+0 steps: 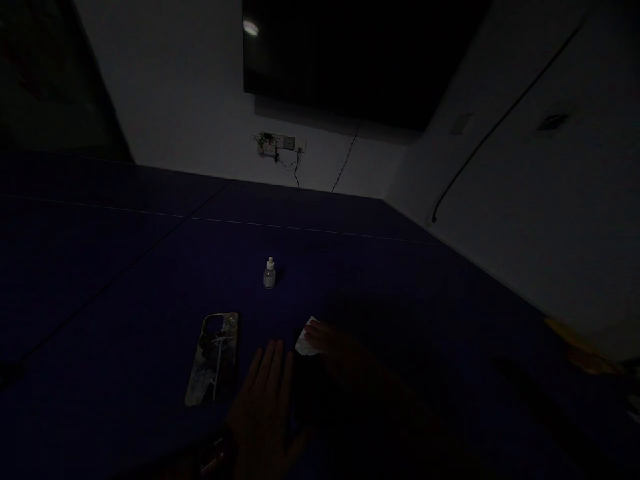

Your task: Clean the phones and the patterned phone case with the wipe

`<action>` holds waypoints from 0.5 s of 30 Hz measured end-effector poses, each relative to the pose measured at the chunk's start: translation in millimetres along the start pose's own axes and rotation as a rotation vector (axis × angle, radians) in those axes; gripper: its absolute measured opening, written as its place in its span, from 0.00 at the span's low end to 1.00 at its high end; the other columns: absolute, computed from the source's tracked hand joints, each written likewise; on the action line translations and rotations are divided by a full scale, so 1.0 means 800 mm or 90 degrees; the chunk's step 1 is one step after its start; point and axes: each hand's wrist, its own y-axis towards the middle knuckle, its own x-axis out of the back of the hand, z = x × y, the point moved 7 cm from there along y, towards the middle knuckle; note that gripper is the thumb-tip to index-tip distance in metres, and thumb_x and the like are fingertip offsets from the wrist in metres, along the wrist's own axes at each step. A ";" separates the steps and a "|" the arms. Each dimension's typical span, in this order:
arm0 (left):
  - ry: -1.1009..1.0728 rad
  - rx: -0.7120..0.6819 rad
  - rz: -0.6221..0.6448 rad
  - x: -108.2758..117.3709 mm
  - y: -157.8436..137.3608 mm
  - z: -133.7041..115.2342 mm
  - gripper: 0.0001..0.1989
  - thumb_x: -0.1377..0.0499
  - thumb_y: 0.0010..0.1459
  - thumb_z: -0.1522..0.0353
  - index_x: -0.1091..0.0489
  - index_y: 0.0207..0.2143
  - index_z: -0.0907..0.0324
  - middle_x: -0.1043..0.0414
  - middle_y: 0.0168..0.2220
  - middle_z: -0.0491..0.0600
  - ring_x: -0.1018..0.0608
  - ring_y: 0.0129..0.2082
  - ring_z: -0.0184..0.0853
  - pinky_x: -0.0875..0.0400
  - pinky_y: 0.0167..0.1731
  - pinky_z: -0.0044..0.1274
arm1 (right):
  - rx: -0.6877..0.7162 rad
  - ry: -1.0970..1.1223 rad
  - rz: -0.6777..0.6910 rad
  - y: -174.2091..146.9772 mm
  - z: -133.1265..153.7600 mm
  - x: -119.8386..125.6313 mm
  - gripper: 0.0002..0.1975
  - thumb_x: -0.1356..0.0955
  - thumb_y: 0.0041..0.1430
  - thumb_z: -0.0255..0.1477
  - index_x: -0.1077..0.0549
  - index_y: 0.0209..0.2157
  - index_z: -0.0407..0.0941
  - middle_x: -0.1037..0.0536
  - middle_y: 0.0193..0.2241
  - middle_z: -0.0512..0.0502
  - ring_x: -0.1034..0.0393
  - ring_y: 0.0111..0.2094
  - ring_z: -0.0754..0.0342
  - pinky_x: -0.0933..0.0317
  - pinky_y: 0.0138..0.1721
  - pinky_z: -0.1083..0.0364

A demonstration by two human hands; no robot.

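The scene is very dark. My left hand [265, 400] lies with its fingers stretched out, and the edge of a flat black thing [313, 390] is beside it. My right hand [327, 340] presses a white wipe [307, 343] near the top of that black thing, whose kind I cannot make out. Left of my hands, a phone case [214, 360] with a dark, marbled pattern and a camera cutout lies on the blue surface [150, 293]. Farther forward stands a small clear dropper bottle [269, 277] with a white cap.
A large black screen [350, 53] hangs on the far wall, above sockets [283, 142] with cables and a small plant [260, 142]. A yellow-orange item [580, 343] lies at the right by the wall. A dark cable [505, 120] runs down the right wall.
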 end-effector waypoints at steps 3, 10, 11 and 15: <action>-0.007 0.001 0.000 0.000 0.000 -0.002 0.48 0.45 0.56 0.44 0.46 0.68 0.67 0.47 0.69 0.64 0.43 0.68 0.58 0.49 0.64 0.43 | -0.007 -0.022 0.009 0.001 -0.003 -0.005 0.26 0.40 0.65 0.24 0.37 0.65 0.38 0.37 0.66 0.36 0.48 0.69 0.46 0.47 0.68 0.42; -0.017 -0.013 0.010 0.003 0.001 0.001 0.48 0.47 0.59 0.42 0.47 0.68 0.68 0.45 0.68 0.65 0.41 0.68 0.56 0.48 0.64 0.43 | -0.008 0.004 -0.010 -0.003 -0.006 0.006 0.24 0.43 0.68 0.24 0.35 0.63 0.37 0.35 0.65 0.35 0.46 0.68 0.48 0.45 0.67 0.43; -0.023 -0.025 0.021 0.002 0.001 0.001 0.46 0.48 0.60 0.43 0.48 0.69 0.67 0.46 0.69 0.65 0.42 0.68 0.55 0.48 0.64 0.42 | -0.025 -0.007 -0.005 -0.001 -0.007 0.005 0.25 0.42 0.67 0.24 0.36 0.64 0.37 0.36 0.66 0.36 0.46 0.68 0.48 0.46 0.68 0.42; -0.032 -0.048 0.026 0.005 0.002 0.001 0.44 0.49 0.62 0.44 0.44 0.66 0.69 0.44 0.68 0.67 0.42 0.68 0.56 0.48 0.64 0.43 | 0.060 0.010 0.048 0.001 0.008 -0.004 0.27 0.41 0.64 0.22 0.37 0.65 0.39 0.34 0.65 0.37 0.46 0.68 0.48 0.46 0.68 0.42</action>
